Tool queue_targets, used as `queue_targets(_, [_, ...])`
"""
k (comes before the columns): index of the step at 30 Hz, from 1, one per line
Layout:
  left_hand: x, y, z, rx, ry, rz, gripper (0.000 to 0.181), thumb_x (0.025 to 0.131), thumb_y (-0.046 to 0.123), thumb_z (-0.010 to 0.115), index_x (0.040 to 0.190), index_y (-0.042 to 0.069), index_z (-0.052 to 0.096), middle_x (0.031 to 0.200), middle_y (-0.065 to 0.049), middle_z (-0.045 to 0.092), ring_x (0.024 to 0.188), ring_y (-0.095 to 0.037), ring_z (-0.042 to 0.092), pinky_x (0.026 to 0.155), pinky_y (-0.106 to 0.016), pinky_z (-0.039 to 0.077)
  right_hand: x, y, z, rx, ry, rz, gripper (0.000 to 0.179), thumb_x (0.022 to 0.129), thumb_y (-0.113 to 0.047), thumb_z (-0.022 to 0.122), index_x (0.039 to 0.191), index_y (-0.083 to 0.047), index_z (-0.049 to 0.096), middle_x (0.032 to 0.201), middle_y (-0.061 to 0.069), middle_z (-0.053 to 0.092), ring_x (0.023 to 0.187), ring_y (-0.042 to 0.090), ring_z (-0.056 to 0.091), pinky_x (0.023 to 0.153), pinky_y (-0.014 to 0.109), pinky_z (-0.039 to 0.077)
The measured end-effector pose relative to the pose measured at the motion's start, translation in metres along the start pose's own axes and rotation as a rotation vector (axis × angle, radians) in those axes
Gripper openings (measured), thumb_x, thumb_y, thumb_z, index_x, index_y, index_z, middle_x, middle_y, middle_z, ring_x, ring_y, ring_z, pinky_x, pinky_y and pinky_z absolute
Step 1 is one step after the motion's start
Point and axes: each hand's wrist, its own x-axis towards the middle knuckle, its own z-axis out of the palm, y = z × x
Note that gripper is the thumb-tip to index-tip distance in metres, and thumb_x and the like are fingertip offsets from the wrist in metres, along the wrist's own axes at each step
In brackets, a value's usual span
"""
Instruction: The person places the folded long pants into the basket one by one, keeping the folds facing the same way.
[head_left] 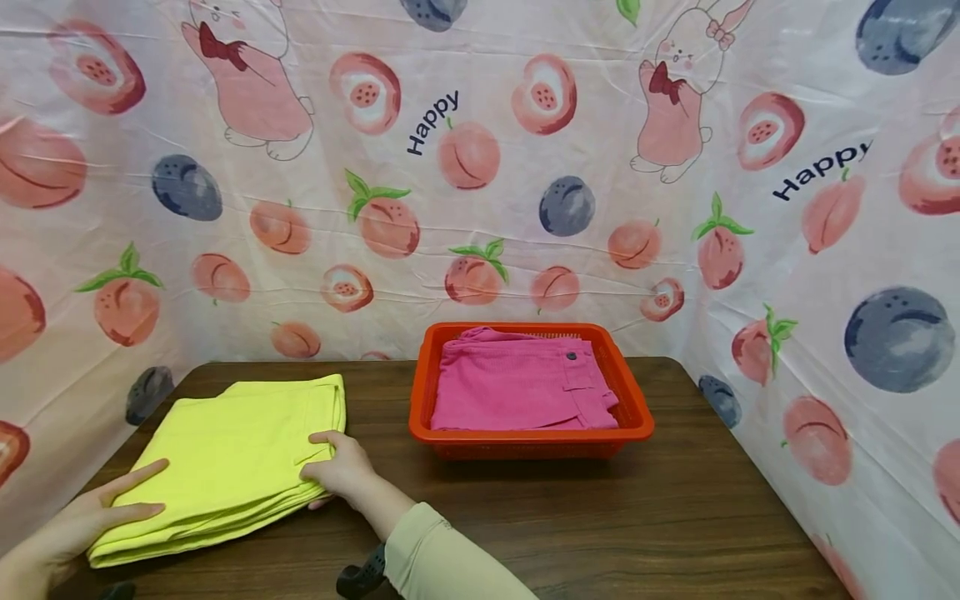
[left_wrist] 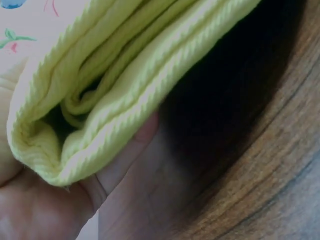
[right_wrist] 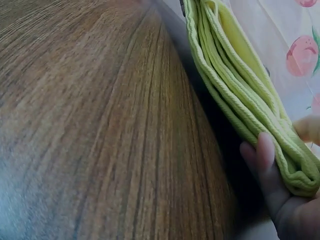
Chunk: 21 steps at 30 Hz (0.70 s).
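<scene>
Folded yellow trousers (head_left: pixel 232 458) are held at the left of the table, their layers stacked flat. At their left edge my left hand (head_left: pixel 82 525) grips the fold, thumb and finger on top; the left wrist view shows more of that hand beneath the cloth (left_wrist: pixel 115 100). My right hand (head_left: pixel 345 467) holds the opposite edge, some fingers above and others under the layers, as the right wrist view of the yellow cloth (right_wrist: pixel 245 85) shows. A dark gap between cloth and wood in both wrist views shows the near edge raised off the table.
A red plastic basket (head_left: pixel 531 435) stands at the back middle of the brown wooden table (head_left: pixel 675 517). Inside it lie folded pink trousers (head_left: pixel 510 383) with a dark button. Printed fabric (head_left: pixel 465 217) with peaches and rabbits walls the back and both sides.
</scene>
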Motion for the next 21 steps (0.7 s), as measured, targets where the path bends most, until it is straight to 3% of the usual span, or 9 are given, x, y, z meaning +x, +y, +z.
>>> queue_targets(5, [-0.002, 0.006, 0.001, -0.005, 0.040, 0.044, 0.076, 0.099, 0.021, 0.054, 0.151, 0.019, 0.000, 0.148, -0.036, -0.016, 0.130, -0.057, -0.015, 0.091, -0.075, 0.010, -0.001, -0.004, -0.002, 0.009, -0.018, 0.002, 0.049, 0.077, 0.012, 0.067, 0.116, -0.017, 0.066, 0.113, 0.003, 0.051, 0.035, 0.013, 0.029, 0.046, 0.044, 0.053])
queue_targets(13, [-0.002, 0.010, 0.002, -0.026, 0.051, 0.069, 0.075, 0.099, 0.021, 0.053, 0.152, 0.019, -0.001, 0.149, -0.031, -0.020, 0.130, -0.055, -0.017, 0.090, -0.075, 0.009, -0.002, -0.006, -0.002, 0.012, 0.001, -0.014, 0.053, 0.075, 0.014, 0.068, 0.116, -0.021, 0.067, 0.118, 0.000, 0.051, 0.035, 0.012, 0.032, 0.044, 0.042, 0.053])
queue_targets(15, [-0.001, 0.009, 0.002, -0.032, 0.051, 0.076, 0.074, 0.100, 0.021, 0.052, 0.152, 0.020, 0.000, 0.151, -0.021, -0.021, 0.131, -0.053, -0.019, 0.090, -0.075, 0.009, -0.002, -0.008, -0.002, 0.011, 0.007, -0.018, 0.054, 0.075, 0.014, 0.067, 0.115, -0.021, 0.068, 0.122, 0.000, 0.050, 0.035, 0.012, 0.032, 0.044, 0.043, 0.053])
queue_targets(19, [0.001, 0.007, -0.001, -0.044, 0.059, 0.092, 0.073, 0.100, 0.021, 0.053, 0.153, 0.026, 0.003, 0.147, 0.013, -0.014, 0.133, -0.045, -0.023, 0.091, -0.075, 0.007, -0.002, -0.010, -0.002, 0.006, 0.015, -0.032, 0.056, 0.073, 0.014, 0.068, 0.115, -0.023, 0.068, 0.126, -0.003, 0.048, 0.036, 0.013, 0.034, 0.045, 0.045, 0.053])
queue_targets(21, [0.002, 0.008, -0.002, -0.034, 0.065, 0.092, 0.072, 0.100, 0.022, 0.053, 0.153, 0.029, 0.005, 0.143, 0.021, -0.008, 0.134, -0.043, -0.023, 0.091, -0.075, 0.007, -0.001, -0.011, -0.002, 0.002, 0.019, -0.038, 0.056, 0.073, 0.014, 0.068, 0.114, -0.024, 0.069, 0.126, -0.003, 0.048, 0.036, 0.014, 0.036, 0.046, 0.046, 0.053])
